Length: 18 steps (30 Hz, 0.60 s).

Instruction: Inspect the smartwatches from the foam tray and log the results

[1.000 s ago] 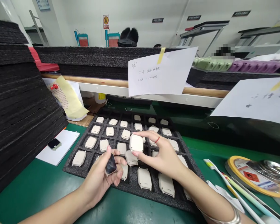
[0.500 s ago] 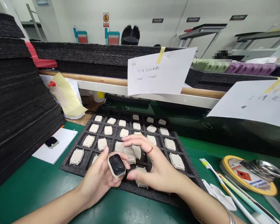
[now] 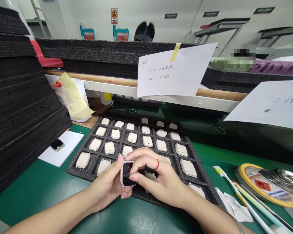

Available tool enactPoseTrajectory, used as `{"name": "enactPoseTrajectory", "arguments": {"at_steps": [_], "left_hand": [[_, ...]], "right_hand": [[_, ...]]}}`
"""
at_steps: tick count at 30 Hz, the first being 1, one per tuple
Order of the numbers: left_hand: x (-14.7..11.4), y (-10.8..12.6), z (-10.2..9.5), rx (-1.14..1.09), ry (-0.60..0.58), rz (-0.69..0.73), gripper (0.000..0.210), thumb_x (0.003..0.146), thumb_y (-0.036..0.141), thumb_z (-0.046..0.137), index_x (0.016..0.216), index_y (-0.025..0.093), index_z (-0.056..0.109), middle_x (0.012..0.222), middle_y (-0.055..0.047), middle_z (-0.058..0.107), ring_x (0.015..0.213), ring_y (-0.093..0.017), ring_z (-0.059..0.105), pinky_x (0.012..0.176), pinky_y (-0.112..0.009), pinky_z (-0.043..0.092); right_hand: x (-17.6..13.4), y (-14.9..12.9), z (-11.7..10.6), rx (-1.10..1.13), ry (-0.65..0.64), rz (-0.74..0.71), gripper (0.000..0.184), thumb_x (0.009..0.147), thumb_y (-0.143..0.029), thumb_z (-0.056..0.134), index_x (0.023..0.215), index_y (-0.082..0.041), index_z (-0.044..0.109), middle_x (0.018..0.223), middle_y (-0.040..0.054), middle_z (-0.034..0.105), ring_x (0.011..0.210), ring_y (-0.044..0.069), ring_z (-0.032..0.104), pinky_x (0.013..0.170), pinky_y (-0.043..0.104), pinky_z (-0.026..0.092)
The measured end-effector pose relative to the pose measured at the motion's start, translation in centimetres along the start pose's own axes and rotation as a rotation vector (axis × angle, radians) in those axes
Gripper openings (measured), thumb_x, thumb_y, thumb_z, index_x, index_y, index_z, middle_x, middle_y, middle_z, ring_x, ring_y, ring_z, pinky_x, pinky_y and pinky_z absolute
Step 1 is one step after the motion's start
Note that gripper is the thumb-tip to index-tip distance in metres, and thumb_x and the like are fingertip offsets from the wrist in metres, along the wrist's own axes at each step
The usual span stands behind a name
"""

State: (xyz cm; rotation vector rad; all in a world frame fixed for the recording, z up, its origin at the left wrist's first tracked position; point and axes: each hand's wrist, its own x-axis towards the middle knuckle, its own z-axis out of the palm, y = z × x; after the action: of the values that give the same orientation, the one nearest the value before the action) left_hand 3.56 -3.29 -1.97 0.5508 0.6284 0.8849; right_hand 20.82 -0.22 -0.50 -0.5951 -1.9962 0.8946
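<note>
A smartwatch body (image 3: 127,174) with a black screen and pale beige case, without a strap, faces up between my hands. My left hand (image 3: 109,185) is closed around its left side and underside, with the thumb at its upper edge. Over its right side, my right hand (image 3: 158,178) curls with thumb and index fingertips close together on the screen; whether a thin film is between them cannot be made out. Beneath and beyond both hands lies a black foam tray (image 3: 88,174), its compartments holding several similar beige watch bodies (image 3: 161,145), backs up. My right hand covers some compartments.
At left, another watch (image 3: 57,145) lies on a white paper pad (image 3: 65,152) beside stacked black foam trays (image 3: 12,110). On the right are a toothbrush (image 3: 230,187), a yellow tape roll (image 3: 244,170), a metal-topped container (image 3: 288,178) and white wipes (image 3: 236,206). A shelf edge (image 3: 107,85) crosses behind the tray.
My right hand has moved left and down onto the watch, its fingers curling from a spread position. The left hand has shifted slightly right with the watch, which has turned more upright in view.
</note>
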Motion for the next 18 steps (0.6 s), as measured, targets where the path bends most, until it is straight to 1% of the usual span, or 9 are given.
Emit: {"name": "enactPoseTrajectory", "arguments": {"at_steps": [2, 5, 8, 9, 10, 12, 14, 16, 18], "left_hand": [[-0.1, 0.0, 0.0, 0.005, -0.006, -0.003, 0.047, 0.082, 0.06, 0.066, 0.081, 0.013, 0.069, 0.062, -0.001, 0.056, 0.046, -0.005, 0.039, 0.045, -0.018, 0.031], [-0.1, -0.1, -0.1, -0.019, -0.014, 0.0, 0.05, 0.084, 0.061, 0.063, 0.093, 0.013, 0.073, 0.077, -0.007, 0.065, 0.048, -0.005, 0.042, 0.046, -0.018, 0.032], [-0.2, 0.0, -0.3, -0.061, -0.033, -0.008, 0.053, 0.086, 0.061, 0.06, 0.104, 0.013, 0.073, 0.081, -0.009, 0.067, 0.05, -0.006, 0.044, 0.047, -0.018, 0.033], [-0.2, 0.0, -0.3, -0.07, -0.038, -0.01, 0.054, 0.086, 0.061, 0.06, 0.105, 0.013, 0.074, 0.081, -0.009, 0.067, 0.05, -0.006, 0.044, 0.047, -0.017, 0.032], [-0.3, 0.0, -0.4, -0.077, -0.045, -0.009, 0.054, 0.086, 0.061, 0.06, 0.105, 0.013, 0.074, 0.082, -0.009, 0.067, 0.051, -0.005, 0.044, 0.047, -0.017, 0.032], [-0.3, 0.1, -0.4, -0.082, -0.057, 0.001, 0.054, 0.086, 0.061, 0.06, 0.105, 0.013, 0.074, 0.082, -0.009, 0.068, 0.051, -0.005, 0.044, 0.047, -0.017, 0.033], [-0.4, 0.2, -0.3, -0.083, -0.069, 0.01, 0.054, 0.087, 0.062, 0.058, 0.103, 0.012, 0.075, 0.082, -0.009, 0.068, 0.05, -0.005, 0.044, 0.047, -0.016, 0.033], [-0.4, 0.2, -0.3, -0.086, -0.078, 0.014, 0.054, 0.087, 0.062, 0.057, 0.1, 0.012, 0.075, 0.081, -0.009, 0.068, 0.049, -0.005, 0.043, 0.047, -0.016, 0.033], [-0.4, 0.2, -0.3, -0.09, -0.083, 0.016, 0.054, 0.087, 0.062, 0.057, 0.099, 0.013, 0.075, 0.081, -0.009, 0.068, 0.05, -0.005, 0.043, 0.047, -0.016, 0.033]], "right_hand": [[0.1, 0.1, 0.0, 0.023, 0.136, -0.02, 0.006, 0.087, -0.02, 0.07, 0.082, -0.022, 0.068, 0.094, 0.005, 0.07, 0.084, 0.017, 0.068, 0.076, 0.032, 0.057], [0.3, 0.3, -0.2, 0.09, 0.353, -0.003, 0.008, 0.086, -0.023, 0.071, 0.079, -0.022, 0.068, 0.081, 0.003, 0.07, 0.075, 0.016, 0.069, 0.068, 0.029, 0.058], [0.4, 0.3, -0.4, 0.205, 0.486, 0.075, 0.013, 0.089, -0.027, 0.069, 0.078, -0.021, 0.066, 0.081, 0.0027, 0.072, 0.056, 0.013, 0.067, 0.055, 0.027, 0.059], [0.5, 0.4, -0.4, 0.231, 0.512, 0.097, 0.013, 0.09, -0.026, 0.068, 0.079, -0.02, 0.065, 0.084, 0.0031, 0.074, 0.055, 0.012, 0.068, 0.055, 0.027, 0.061], [0.5, 0.5, -0.4, 0.24, 0.526, 0.105, 0.011, 0.09, -0.025, 0.068, 0.081, -0.021, 0.065, 0.088, 0.0036, 0.074, 0.059, 0.013, 0.071, 0.062, 0.029, 0.063], [0.4, 0.7, -0.2, 0.217, 0.525, 0.084, 0.003, 0.09, -0.021, 0.068, 0.088, -0.022, 0.066, 0.098, 0.0046, 0.074, 0.084, 0.017, 0.075, 0.082, 0.034, 0.064], [0.2, 1.0, 0.1, 0.167, 0.489, 0.038, 0.012, 0.09, -0.017, 0.067, 0.099, -0.023, 0.065, 0.11, 0.0056, 0.071, 0.107, 0.02, 0.07, 0.097, 0.038, 0.059], [0.0, 1.3, 0.3, 0.116, 0.448, -0.006, 0.021, 0.09, -0.012, 0.065, 0.107, -0.024, 0.063, 0.115, 0.0061, 0.068, 0.114, 0.021, 0.066, 0.102, 0.041, 0.056], [-0.2, 1.3, 0.4, 0.075, 0.421, -0.043, 0.022, 0.092, -0.01, 0.061, 0.108, -0.024, 0.062, 0.113, 0.006, 0.068, 0.11, 0.02, 0.068, 0.099, 0.041, 0.057]]}}
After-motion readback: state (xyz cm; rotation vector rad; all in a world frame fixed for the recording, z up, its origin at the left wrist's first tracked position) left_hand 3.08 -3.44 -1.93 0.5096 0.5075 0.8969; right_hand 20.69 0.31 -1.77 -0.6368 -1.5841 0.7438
